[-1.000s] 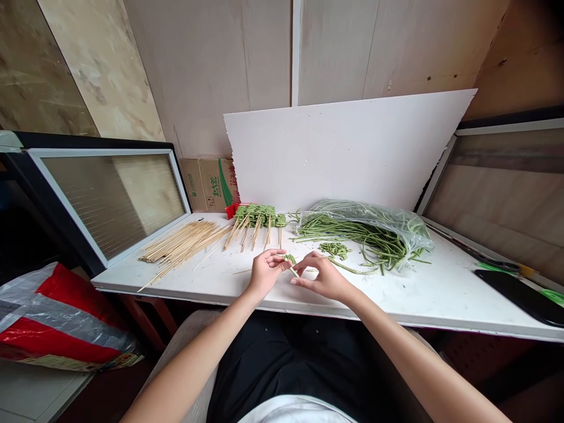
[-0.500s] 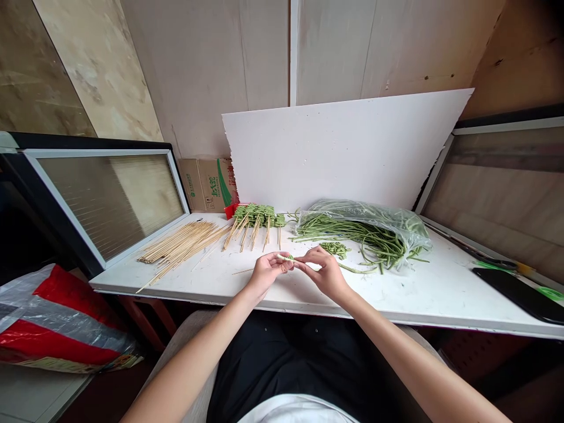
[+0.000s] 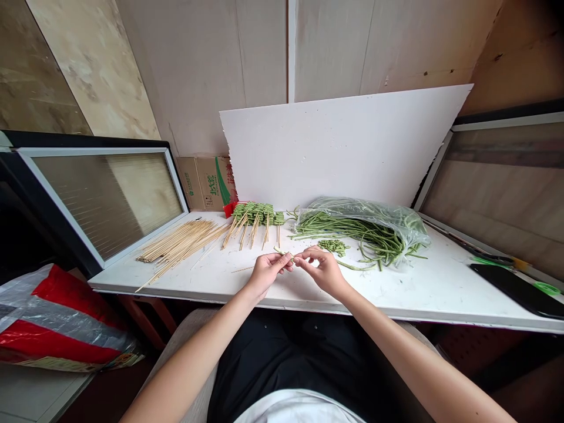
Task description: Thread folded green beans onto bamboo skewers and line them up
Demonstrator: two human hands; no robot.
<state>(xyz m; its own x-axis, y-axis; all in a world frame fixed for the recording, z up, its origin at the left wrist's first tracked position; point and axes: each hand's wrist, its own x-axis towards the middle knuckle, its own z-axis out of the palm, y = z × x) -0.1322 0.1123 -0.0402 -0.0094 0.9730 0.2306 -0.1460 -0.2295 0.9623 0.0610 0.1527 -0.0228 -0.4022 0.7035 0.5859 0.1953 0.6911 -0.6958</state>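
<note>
Between my two hands, over the front of the white table (image 3: 308,296), is a thin green bean piece (image 3: 279,251). My left hand (image 3: 265,275) is closed on it, and its pale end sticks out past the thumb. My right hand (image 3: 325,273) pinches at the other end, fingertips almost touching the left ones. What lies between the fingertips is mostly hidden. Behind my right hand is a small heap of short bean pieces (image 3: 333,247). One loose bamboo skewer (image 3: 242,269) lies just left of my left hand.
Bamboo skewers (image 3: 183,239) are spread at the left. Skewered bean bundles (image 3: 253,210) lie at the back, beside a plastic bag (image 3: 408,226) of long beans (image 3: 335,225). A cardboard box (image 3: 205,182) and white board (image 3: 343,147) stand behind. A black phone-like slab (image 3: 520,289) and scissors (image 3: 496,258) lie right.
The bean piece has tilted, with its free end now pointing up and left. My fingertips have drawn closer together around it. The view has shifted slightly.
</note>
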